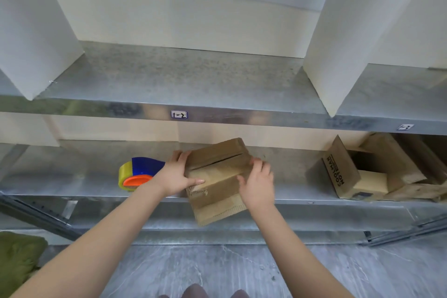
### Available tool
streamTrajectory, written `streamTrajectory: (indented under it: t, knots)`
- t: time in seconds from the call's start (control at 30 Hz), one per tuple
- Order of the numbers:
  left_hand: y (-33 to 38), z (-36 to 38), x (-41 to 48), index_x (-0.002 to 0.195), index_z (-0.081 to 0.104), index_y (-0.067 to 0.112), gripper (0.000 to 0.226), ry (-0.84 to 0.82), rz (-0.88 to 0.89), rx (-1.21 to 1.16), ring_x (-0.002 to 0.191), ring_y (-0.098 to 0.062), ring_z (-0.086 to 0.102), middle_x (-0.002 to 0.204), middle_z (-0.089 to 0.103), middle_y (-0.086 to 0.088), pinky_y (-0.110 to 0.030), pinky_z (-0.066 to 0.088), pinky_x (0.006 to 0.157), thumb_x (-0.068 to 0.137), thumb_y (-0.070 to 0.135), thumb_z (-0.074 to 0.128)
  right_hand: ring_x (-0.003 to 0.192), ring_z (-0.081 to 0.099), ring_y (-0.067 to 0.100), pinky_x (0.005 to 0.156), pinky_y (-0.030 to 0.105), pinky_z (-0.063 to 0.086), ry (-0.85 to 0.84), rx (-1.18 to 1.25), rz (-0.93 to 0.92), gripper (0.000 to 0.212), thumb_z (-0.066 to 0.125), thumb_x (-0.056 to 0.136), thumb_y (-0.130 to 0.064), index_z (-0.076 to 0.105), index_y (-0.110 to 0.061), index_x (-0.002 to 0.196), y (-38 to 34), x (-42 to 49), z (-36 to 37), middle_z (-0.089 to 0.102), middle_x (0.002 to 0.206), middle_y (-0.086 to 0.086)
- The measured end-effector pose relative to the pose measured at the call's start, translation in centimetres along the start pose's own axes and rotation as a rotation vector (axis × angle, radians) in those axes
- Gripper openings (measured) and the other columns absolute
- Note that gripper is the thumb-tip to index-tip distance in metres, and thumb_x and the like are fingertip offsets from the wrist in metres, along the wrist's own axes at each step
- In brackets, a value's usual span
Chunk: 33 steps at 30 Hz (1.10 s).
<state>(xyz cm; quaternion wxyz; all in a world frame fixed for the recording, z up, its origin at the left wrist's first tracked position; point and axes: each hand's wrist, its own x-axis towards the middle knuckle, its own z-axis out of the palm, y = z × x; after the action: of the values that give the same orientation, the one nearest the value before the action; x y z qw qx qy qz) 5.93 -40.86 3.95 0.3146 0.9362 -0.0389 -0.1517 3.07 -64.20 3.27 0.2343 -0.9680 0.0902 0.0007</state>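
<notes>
Though folded shut on top, not yet sealed, judging by the dark slit between the two flaps of the cardboard box (217, 169) and no tape visible across it. Tilted, near the middle of the lower shelf (72, 176), with the near end hanging out past the front edge. Gripped on its left side by the left hand (180, 174), fingers curled over the far corner and thumb laid across the near face. Clasped on its right side by the right hand (257, 182), fingers bent over the top edge, somewhat blurred. Just left of the left hand, on the same shelf, a tape dispenser (137, 173) in blue and orange with a yellowish roll, untouched. At the right end, well apart, open boxes (338, 172), one with printed lettering. Above, an upper shelf (193, 80) with white dividers (36, 31) and a small label (179, 114) on its front edge. Probably about midway: flaps closed, taping left to do.
</notes>
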Motion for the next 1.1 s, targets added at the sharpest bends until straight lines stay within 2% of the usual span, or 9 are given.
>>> streamTrajectory:
  t: [0.1, 0.2, 0.37, 0.53, 0.63, 0.7, 0.83, 0.97, 1.1]
  knots:
    - [0.5, 1.6, -1.8, 0.150, 0.016, 0.034, 0.099, 0.102, -0.050, -0.033, 0.132, -0.035, 0.026, 0.145, 0.022, -0.014, -0.044, 0.026, 0.112, 0.074, 0.049, 0.077, 0.112, 0.053, 0.028, 0.089, 0.033, 0.044, -0.253, 0.284, -0.057, 0.060, 0.064, 0.089, -0.025, 0.028, -0.025, 0.138, -0.5, -2.1, 1.2, 0.037, 0.137, 0.010]
    - [0.9, 3.3, -3.1, 0.150, 0.014, 0.035, 0.098, 0.091, -0.095, -0.030, 0.133, -0.034, 0.022, 0.146, 0.021, -0.011, -0.045, 0.026, 0.110, 0.075, 0.056, 0.073, 0.138, 0.034, 0.021, 0.113, 0.037, 0.033, -0.358, 0.546, -0.091, 0.083, 0.076, 0.077, -0.038, 0.026, -0.036, 0.144, -0.8, -3.1, 1.5, 0.027, 0.151, 0.003]
    - [0.4, 5.0, -4.4, 0.151, 0.021, 0.028, 0.095, 0.129, -0.002, -0.107, 0.134, -0.023, 0.035, 0.143, 0.034, -0.005, -0.037, 0.033, 0.111, 0.076, 0.042, 0.078, 0.147, 0.001, 0.009, 0.118, 0.029, 0.013, -0.447, 0.442, -0.246, 0.102, 0.088, 0.064, -0.040, 0.029, -0.040, 0.147, 0.8, -2.0, 0.7, 0.001, 0.163, 0.006]
    - [0.6, 4.7, -4.4, 0.144, 0.038, 0.028, 0.080, 0.239, 0.020, -0.090, 0.116, -0.017, 0.049, 0.125, 0.047, 0.001, -0.031, 0.043, 0.099, 0.076, 0.041, 0.078, 0.149, 0.017, 0.020, 0.117, 0.028, 0.018, -0.417, 0.340, -0.275, 0.080, 0.079, 0.078, -0.021, 0.035, -0.035, 0.144, 0.9, -0.6, 1.3, 0.028, 0.158, 0.006]
    - [0.3, 4.8, -4.8, 0.146, 0.034, 0.029, 0.078, 0.206, 0.054, -0.089, 0.110, -0.012, 0.050, 0.122, 0.043, 0.006, -0.026, 0.041, 0.099, 0.080, 0.040, 0.074, 0.140, 0.036, 0.023, 0.115, 0.035, 0.031, -0.483, 0.361, -0.230, 0.078, 0.077, 0.078, -0.014, 0.036, -0.034, 0.140, 0.8, 0.5, 1.4, 0.036, 0.152, 0.007]
    - [-0.1, 4.5, -4.9, 0.149, 0.027, 0.034, 0.078, 0.161, 0.094, -0.047, 0.115, -0.013, 0.047, 0.127, 0.041, 0.006, -0.029, 0.039, 0.103, 0.084, 0.041, 0.070, 0.143, 0.032, 0.023, 0.116, 0.036, 0.028, -0.496, 0.352, -0.254, 0.078, 0.080, 0.076, -0.019, 0.036, -0.041, 0.137, 1.1, 0.9, 1.2, 0.035, 0.153, 0.007]
    - [-1.5, 2.2, -4.7, 0.150, 0.022, 0.037, 0.077, 0.200, 0.217, 0.185, 0.130, -0.019, 0.039, 0.142, 0.039, 0.002, -0.035, 0.036, 0.108, 0.086, 0.052, 0.062, 0.150, 0.012, 0.018, 0.117, 0.031, 0.018, -0.405, 0.302, -0.339, 0.070, 0.074, 0.081, -0.044, 0.038, -0.042, 0.142, 0.9, 0.0, 0.1, 0.018, 0.161, 0.003]
    - [-3.9, -1.4, -5.0, 0.143, 0.041, 0.027, 0.068, 0.254, 0.354, 0.448, 0.126, -0.021, 0.046, 0.137, 0.050, 0.001, -0.036, 0.038, 0.105, 0.085, 0.063, 0.047, 0.143, 0.025, 0.021, 0.115, 0.036, 0.030, -0.134, 0.175, -0.430, 0.048, 0.055, 0.091, -0.047, 0.050, -0.032, 0.136, -1.2, -1.5, 0.0, 0.030, 0.153, 0.001]
    - [-7.9, -4.3, -5.2, 0.131, 0.054, 0.022, 0.062, 0.266, 0.342, 0.654, 0.117, -0.029, 0.057, 0.125, 0.060, -0.002, -0.043, 0.046, 0.097, 0.077, 0.044, 0.074, 0.140, 0.031, 0.025, 0.111, 0.043, 0.038, -0.037, 0.084, -0.575, 0.048, 0.040, 0.091, -0.046, 0.054, -0.028, 0.132, -5.3, -2.7, 0.6, 0.043, 0.144, 0.000]
